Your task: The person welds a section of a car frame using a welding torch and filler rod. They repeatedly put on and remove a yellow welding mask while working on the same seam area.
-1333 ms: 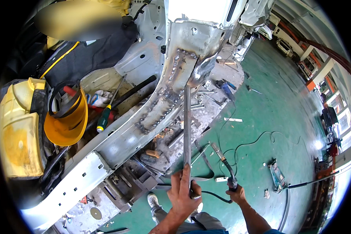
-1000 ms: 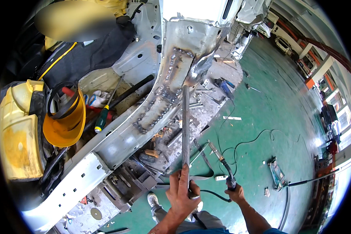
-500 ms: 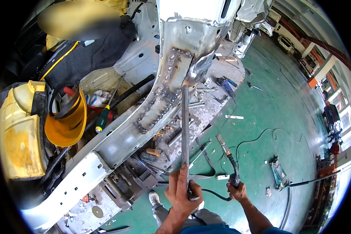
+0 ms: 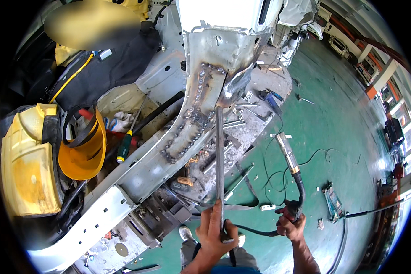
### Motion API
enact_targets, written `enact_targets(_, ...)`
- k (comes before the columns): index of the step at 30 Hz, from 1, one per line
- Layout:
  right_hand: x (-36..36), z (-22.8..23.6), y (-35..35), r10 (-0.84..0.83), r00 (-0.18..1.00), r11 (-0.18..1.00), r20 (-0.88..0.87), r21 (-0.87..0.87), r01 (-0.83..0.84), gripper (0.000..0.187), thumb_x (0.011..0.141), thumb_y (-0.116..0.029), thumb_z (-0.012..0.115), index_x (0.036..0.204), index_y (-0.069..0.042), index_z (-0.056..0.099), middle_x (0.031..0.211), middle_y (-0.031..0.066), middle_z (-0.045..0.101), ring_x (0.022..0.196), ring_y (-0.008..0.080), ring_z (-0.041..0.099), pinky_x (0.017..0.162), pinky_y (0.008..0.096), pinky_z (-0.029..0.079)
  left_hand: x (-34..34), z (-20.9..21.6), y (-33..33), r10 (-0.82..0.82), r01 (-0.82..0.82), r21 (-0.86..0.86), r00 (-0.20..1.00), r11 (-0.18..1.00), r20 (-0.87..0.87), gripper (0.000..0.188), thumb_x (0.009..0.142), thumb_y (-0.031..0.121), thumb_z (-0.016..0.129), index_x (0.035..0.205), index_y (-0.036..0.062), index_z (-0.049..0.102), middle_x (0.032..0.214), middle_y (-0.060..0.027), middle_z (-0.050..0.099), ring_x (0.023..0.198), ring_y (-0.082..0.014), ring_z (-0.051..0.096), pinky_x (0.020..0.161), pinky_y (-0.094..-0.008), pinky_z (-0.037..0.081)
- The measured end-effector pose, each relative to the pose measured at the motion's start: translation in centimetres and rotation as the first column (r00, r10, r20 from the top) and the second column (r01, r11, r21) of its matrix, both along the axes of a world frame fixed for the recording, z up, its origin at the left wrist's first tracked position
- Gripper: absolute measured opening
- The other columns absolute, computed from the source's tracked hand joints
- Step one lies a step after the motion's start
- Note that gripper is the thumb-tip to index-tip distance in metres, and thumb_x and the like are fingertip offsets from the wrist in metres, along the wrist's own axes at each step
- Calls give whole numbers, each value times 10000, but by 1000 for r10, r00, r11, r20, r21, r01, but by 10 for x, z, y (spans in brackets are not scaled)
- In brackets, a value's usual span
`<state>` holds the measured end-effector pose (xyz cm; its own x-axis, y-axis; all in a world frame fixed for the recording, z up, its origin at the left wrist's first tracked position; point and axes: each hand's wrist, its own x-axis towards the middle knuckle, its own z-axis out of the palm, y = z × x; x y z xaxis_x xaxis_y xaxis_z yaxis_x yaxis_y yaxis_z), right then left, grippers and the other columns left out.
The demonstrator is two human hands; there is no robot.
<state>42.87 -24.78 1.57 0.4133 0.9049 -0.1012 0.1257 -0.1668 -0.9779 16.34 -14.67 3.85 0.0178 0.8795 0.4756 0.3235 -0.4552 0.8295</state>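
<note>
My left hand [image 4: 211,232] is closed round the lower end of a long metal bar [image 4: 219,160]. The bar's far end meets the edge of a welded car body sill [image 4: 187,132], at the foot of the pillar. Bead-like weld spots and brown scorch marks cover that metal. In my right hand [image 4: 291,224] is a welding torch [image 4: 288,153], its metal nozzle angled up and to the left, away from the panel. The torch's black cable [image 4: 255,231] runs leftward behind my left hand.
Inside the car body lie an orange welding helmet [image 4: 83,157], a green-yellow screwdriver [image 4: 124,147] and gloves [image 4: 120,122]. A cordless tool [image 4: 181,182] and other tools rest on the metal bench [image 4: 260,84]. A floor jack [image 4: 333,202] stands on the green floor at right.
My right hand and the torch have moved slightly right, with the nozzle higher. My left hand still holds the bar against the panel edge. The whole view has shifted a little.
</note>
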Motion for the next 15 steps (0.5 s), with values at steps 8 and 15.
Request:
enact_targets(8, -32, 30, 7, 99, 982, 971, -162, 233, -59, 843, 812, -202, 778, 1517, 34, 380, 1279, 223, 619, 923, 254, 696, 773, 351, 572, -23, 11, 5, 40, -39, 17, 998, 999, -55, 659, 735, -53, 598, 1394, -40, 588, 879, -160, 564, 640, -270, 536, 559, -359, 456)
enact_targets(15, -62, 52, 11, 298, 931, 935, -213, 262, -239, 789, 917, -396, 709, 1498, -4, 348, 1339, 220, 559, 805, 202, 635, 698, 347, 550, -36, 8, 15, 73, -60, 122, 991, 991, -111, 677, 722, -26, 644, 1396, 24, 595, 947, -161, 624, 590, -311, 628, 489, -404, 515)
